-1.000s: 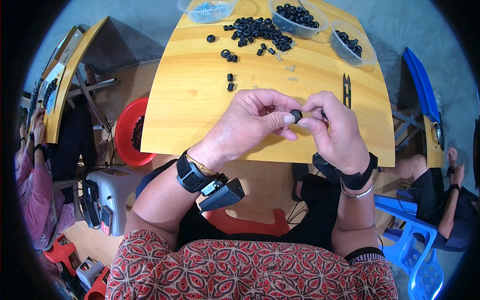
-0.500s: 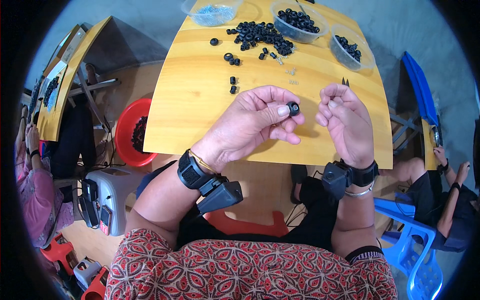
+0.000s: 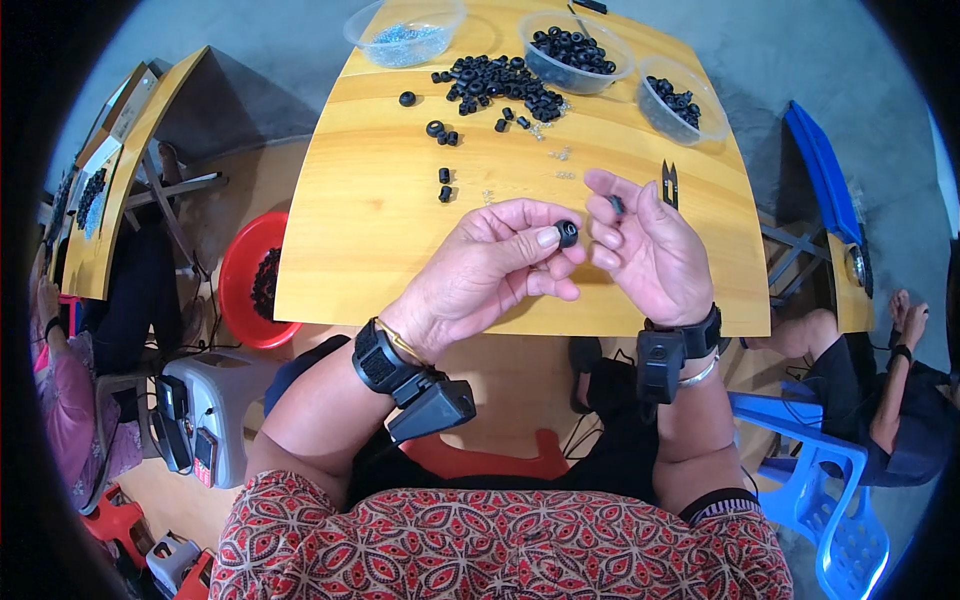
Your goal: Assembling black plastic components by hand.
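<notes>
Black ring [image 3: 567,233] pinched in left hand [image 3: 490,275]; right hand [image 3: 650,255] has drawn apart

Small dark piece [image 3: 617,205] too small to identify.

We are in a small assembly workshop — a bare grey concrete floor [image 3: 800,60], plain wooden tables [image 3: 370,230], clear plastic tubs [image 3: 575,50] of black rings at twelve o'clock. A red basin [image 3: 245,290] of parts sits at nine, another worker [image 3: 890,400] by a blue plastic chair [image 3: 830,490] at four — piecework all round us.
</notes>
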Demonstrator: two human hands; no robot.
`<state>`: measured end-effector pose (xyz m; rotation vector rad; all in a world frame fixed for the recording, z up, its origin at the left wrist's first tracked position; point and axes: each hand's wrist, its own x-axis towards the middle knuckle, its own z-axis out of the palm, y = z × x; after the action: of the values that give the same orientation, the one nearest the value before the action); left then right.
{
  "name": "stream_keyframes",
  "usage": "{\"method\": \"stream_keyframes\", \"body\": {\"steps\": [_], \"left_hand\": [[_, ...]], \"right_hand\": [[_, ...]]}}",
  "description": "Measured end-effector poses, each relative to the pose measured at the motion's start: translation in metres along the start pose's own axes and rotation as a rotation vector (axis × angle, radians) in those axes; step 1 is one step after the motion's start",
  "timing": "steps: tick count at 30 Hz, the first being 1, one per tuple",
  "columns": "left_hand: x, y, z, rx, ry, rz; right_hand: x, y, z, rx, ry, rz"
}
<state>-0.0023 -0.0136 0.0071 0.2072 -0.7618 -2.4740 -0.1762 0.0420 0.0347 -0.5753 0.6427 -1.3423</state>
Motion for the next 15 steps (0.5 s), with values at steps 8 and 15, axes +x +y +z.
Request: {"method": "stream_keyframes", "body": {"steps": [8,15], "left_hand": [[0.001,-0.003,-0.002,0.012,0.022,0.010],[0.002,-0.004,-0.003,0.015,0.017,0.042]], "right_hand": [[0.000,0.001,-0.005,-0.139,-0.140,-0.061],[0.000,0.006,0.005,-0.315,-0.113,-0.195]]}}
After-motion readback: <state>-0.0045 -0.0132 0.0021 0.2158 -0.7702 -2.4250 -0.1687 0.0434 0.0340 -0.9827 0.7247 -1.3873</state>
